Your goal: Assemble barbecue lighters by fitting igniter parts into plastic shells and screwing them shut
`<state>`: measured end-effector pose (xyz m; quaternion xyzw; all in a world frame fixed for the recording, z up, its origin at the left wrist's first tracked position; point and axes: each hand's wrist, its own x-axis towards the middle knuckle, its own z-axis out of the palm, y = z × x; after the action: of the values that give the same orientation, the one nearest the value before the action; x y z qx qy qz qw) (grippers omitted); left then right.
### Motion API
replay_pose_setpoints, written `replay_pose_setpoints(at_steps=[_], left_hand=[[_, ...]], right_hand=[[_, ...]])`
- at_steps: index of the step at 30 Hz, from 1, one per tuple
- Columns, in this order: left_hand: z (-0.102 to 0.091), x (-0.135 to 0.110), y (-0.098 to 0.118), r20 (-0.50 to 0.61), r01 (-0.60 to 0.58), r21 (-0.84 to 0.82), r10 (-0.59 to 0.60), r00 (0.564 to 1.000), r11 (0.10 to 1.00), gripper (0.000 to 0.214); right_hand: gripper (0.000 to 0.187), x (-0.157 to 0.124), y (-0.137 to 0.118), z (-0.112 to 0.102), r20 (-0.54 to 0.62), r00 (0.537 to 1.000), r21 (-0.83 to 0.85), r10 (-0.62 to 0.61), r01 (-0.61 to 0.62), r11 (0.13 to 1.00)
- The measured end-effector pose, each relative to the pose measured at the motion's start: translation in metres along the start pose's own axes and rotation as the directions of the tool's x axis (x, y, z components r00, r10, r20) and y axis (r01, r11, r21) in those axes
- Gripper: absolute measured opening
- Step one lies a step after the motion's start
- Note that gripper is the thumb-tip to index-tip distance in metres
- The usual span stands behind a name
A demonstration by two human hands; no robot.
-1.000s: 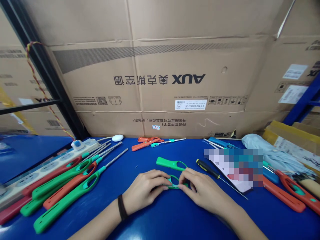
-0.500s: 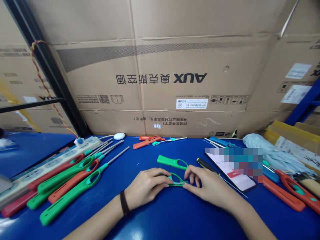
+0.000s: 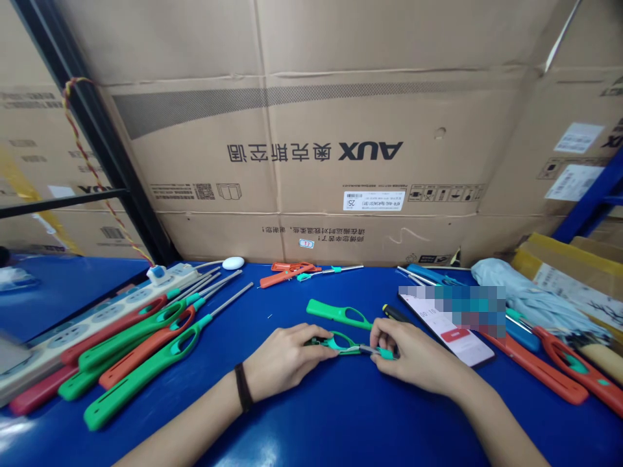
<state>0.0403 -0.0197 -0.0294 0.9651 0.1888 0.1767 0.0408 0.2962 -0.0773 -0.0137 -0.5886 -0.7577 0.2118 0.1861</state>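
My left hand [image 3: 285, 363], with a dark band at the wrist, pinches the handle half of a green gas lighter [image 3: 348, 338], which has a teal trigger and inner parts. My fingers cover its left end. To its right, my right hand [image 3: 409, 353] is closed on a lighter nozzle tube [image 3: 367, 349] with a teal collar, partly hidden by the fingers. The tube's end meets the green half; whether it is seated there I cannot tell. Just behind lies another green handle half [image 3: 338, 312], flat on the blue table [image 3: 311, 421].
Several lighters [image 3: 141, 366] lie at left beside a power strip [image 3: 111, 314]. Orange lighter parts [image 3: 289, 275] sit at the back. On the right are a screwdriver [image 3: 394, 313], a phone [image 3: 462, 337], more orange lighters [image 3: 545, 370] and a pale blue bag [image 3: 525, 295].
My right hand has shifted slightly right, and the tube with its teal collar shows more between my hands. My left hand keeps hold of the green half.
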Motion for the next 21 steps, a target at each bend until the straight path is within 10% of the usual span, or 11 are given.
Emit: replay_pose_setpoints(at_steps=[21], left_hand=[[-0.001,0.002,0.001,0.011,0.031,-0.049,-0.03,0.999,0.998,0.024]], right_hand=[[0.008,0.003,-0.012,-0.003,-0.088,0.996,-0.078,-0.021,0.014,0.997]])
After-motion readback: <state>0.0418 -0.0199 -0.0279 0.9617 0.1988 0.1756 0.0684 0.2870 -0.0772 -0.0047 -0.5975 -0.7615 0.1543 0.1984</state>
